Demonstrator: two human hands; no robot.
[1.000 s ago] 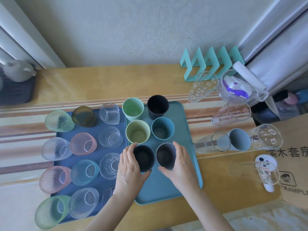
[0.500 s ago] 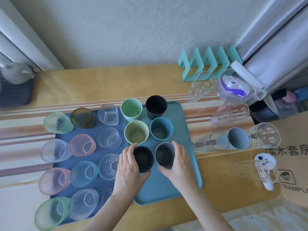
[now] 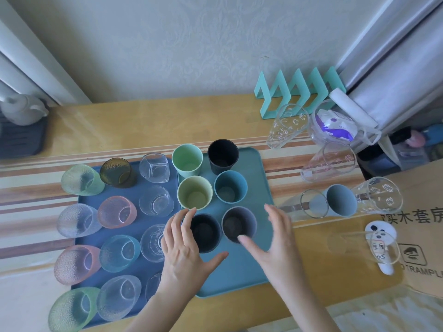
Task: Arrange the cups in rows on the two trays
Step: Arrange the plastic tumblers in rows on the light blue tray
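A teal tray [image 3: 242, 271] carries plastic cups in pairs: light green [image 3: 187, 160] and black [image 3: 223, 155] at the back, olive green [image 3: 194, 193] and blue [image 3: 230, 186] in the middle, dark navy [image 3: 205, 232] and dark grey [image 3: 238, 224] at the front. My left hand [image 3: 183, 250] hovers beside the navy cup with fingers spread. My right hand [image 3: 273, 243] is spread just right of the grey cup, holding nothing. The dark blue tray [image 3: 90, 200] to the left holds several glass cups in rows.
Clear printed tumblers [image 3: 286, 125] and a pale blue cup [image 3: 340, 200] lie on the wooden table at the right. A teal zigzag rack [image 3: 297, 92], a plastic pitcher [image 3: 335, 125] and a cardboard box [image 3: 426, 224] stand at right. A grey teapot [image 3: 21, 111] is far left.
Both hands have let go of the two front cups and drawn apart, fingers spread. The navy and grey cups stay side by side on the teal tray.
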